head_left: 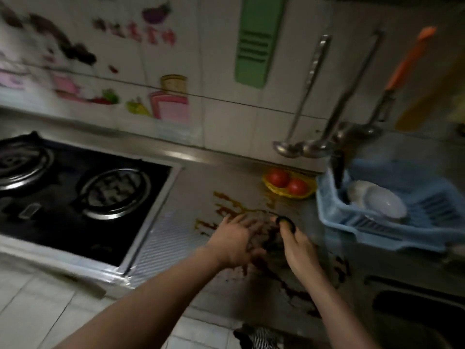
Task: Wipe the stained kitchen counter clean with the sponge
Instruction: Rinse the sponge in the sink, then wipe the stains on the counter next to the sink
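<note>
Wipe barely begun, by the look of it. Left hand (236,238) curled round sponge (270,236), right hand (298,248) pinching its edge. Brown stain (226,206) across counter (214,178) — next likely needs firm press, long strokes.

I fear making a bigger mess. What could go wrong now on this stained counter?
The brown stains lie close to the tomato basket; wide strokes with the sponge might smear it. The dark stains near the front edge could be pushed off the counter onto the floor.
</note>
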